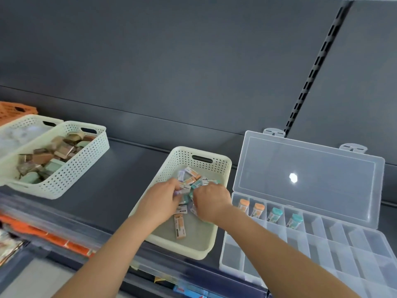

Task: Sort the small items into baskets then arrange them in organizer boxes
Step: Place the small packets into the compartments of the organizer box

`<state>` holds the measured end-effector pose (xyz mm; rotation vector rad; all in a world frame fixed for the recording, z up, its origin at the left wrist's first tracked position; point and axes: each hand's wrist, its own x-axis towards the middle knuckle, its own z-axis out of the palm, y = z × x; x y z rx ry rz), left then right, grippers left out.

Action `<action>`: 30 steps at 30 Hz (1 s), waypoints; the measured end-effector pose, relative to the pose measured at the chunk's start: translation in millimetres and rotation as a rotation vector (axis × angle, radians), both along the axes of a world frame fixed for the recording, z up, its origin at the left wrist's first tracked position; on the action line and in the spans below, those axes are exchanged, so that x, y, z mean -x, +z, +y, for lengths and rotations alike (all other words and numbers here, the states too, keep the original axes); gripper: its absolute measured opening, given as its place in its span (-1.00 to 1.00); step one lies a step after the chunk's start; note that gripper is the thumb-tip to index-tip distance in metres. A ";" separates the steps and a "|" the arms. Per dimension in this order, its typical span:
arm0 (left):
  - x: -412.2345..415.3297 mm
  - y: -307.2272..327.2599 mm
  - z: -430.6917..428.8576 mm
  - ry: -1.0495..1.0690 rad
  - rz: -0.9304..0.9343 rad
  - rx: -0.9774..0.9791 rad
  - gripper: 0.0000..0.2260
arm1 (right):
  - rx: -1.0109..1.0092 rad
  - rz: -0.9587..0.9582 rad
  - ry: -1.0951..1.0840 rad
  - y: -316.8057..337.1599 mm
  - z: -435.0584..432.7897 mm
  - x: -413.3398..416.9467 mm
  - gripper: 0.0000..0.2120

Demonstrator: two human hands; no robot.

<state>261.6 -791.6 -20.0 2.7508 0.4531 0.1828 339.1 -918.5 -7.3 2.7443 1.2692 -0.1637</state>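
Observation:
A cream perforated basket (211,164) sits at the middle of the dark shelf and holds several small boxes (191,175) with orange, teal and purple ends. Both my hands are inside it, over the pile. My left hand (163,200) has its fingers curled on a small purple-ended box. My right hand (209,202) is closed on small boxes too; what exactly it grips is hidden by the fingers. One orange box (180,226) lies apart near the basket's front. To the right, a clear organizer box (309,246) stands with its lid up; its back row holds two orange and two teal items.
At the left, a second cream basket (64,179) holds several brown and pale green packets, overlapping another basket (28,123) behind it. An orange crate (12,111) is at the far left. The shelf's front edge runs below, with goods on a lower shelf.

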 end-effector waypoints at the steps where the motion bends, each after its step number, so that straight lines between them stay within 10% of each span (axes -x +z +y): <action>1: -0.4 2.5 0.1 0.009 -0.037 0.016 -0.92 | -0.022 0.015 -0.006 0.4 -1.2 -0.5 -0.77; 12: 5.5 21.5 -10.0 0.175 -0.217 0.089 -0.94 | 0.075 0.022 0.161 -1.2 -4.5 14.1 -0.68; 22: 16.7 40.4 -91.1 0.244 -0.440 0.154 -0.92 | -0.996 0.326 0.052 40.6 -116.0 -1.9 -0.87; 30: -24.8 45.9 -205.4 -0.081 -0.474 0.109 -0.84 | -1.100 0.174 -0.180 28.1 -247.1 -25.1 -0.90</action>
